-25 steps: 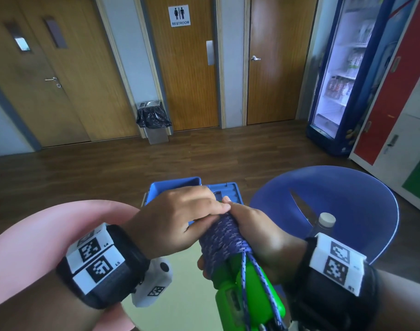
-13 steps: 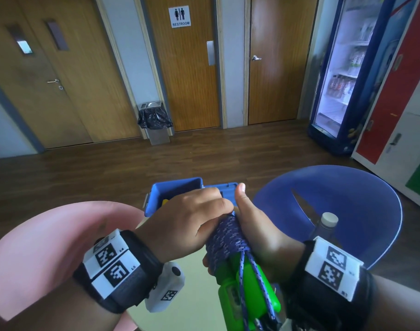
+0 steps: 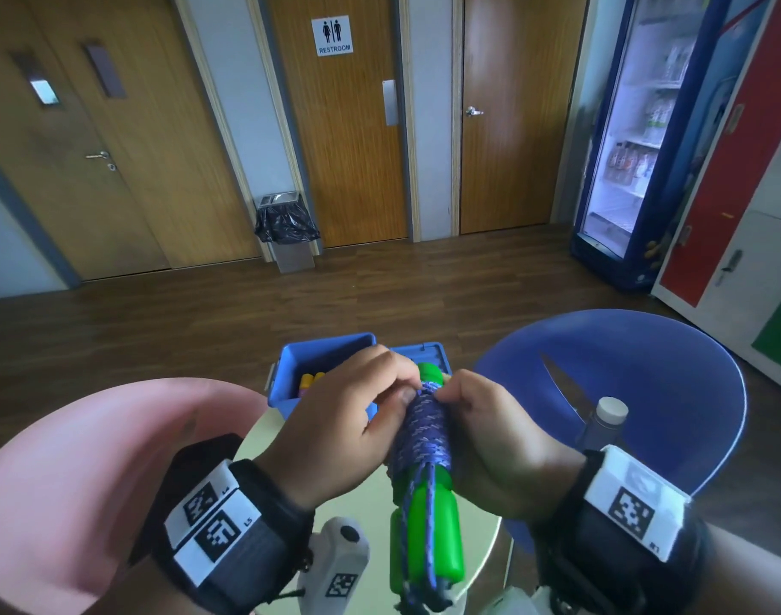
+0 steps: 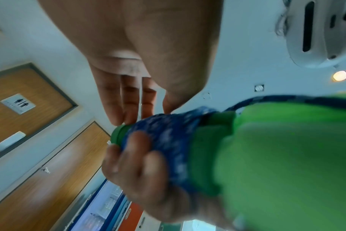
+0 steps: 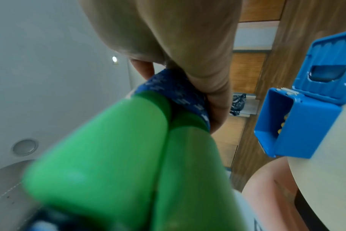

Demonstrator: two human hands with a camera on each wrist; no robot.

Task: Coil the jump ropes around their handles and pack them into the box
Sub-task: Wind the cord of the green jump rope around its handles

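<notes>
A jump rope with two green handles (image 3: 433, 539) has its blue-purple rope coiled (image 3: 422, 432) round the handles' upper half. My left hand (image 3: 404, 392) pinches the rope at the coil's top end. My right hand (image 3: 446, 392) grips the coil from the right, its fingers curled round it (image 4: 132, 156). A green handle tip (image 3: 428, 372) shows beyond the coil. Behind the hands the blue box (image 3: 286, 379) stands open on the table, lid (image 3: 424, 350) tipped back, with yellow and pink handles (image 3: 311, 381) inside. In the right wrist view the box (image 5: 298, 128) is off to the right.
A small round pale table (image 3: 482, 526) is under my hands. A pink chair (image 3: 91, 459) stands at the left and a blue chair (image 3: 646, 370) at the right, a capped bottle (image 3: 602, 423) in front of it. Farther off are a bin (image 3: 286, 228) and a drinks fridge (image 3: 637, 148).
My left fingers have slid off the coil's end, so the green handle tip now shows. Both hands' fingertips now meet at the top of the coil.
</notes>
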